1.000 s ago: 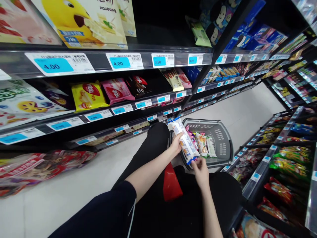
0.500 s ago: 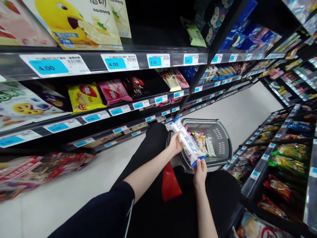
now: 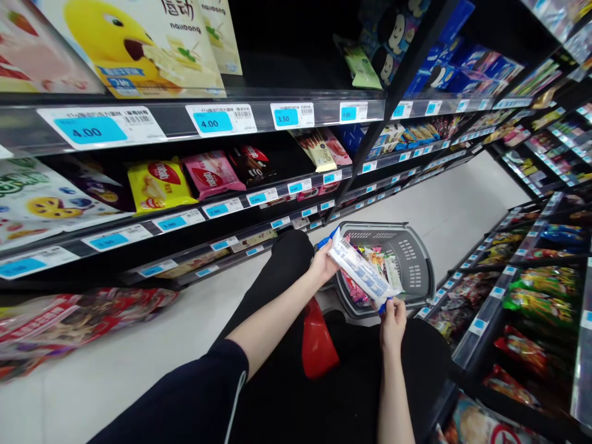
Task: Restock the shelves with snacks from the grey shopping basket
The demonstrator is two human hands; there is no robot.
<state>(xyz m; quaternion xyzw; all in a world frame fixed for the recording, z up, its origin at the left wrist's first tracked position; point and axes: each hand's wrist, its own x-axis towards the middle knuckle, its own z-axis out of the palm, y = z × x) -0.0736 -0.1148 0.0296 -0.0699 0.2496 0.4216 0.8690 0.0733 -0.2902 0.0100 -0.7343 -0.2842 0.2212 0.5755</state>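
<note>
A long white and blue snack packet (image 3: 359,269) is held between both hands, slanting down to the right over the basket. My left hand (image 3: 325,265) grips its upper left end. The fingers of my right hand (image 3: 394,316) pinch its blue lower right end. Beneath the packet, a grey shopping basket (image 3: 416,262) holds several colourful snack packets, partly hidden by the one in my hands. Something red (image 3: 318,345) hangs between my knees.
Shelves on the left carry a yellow packet (image 3: 160,185), a pink packet (image 3: 213,174) and large boxes (image 3: 139,49) above price labels. More shelves with snack bags (image 3: 539,302) stand at the right. A red bag (image 3: 69,324) is at the lower left.
The packet has turned over in my hands, now showing a barcode and printed text. My right hand has moved right and slightly up with its end.
</note>
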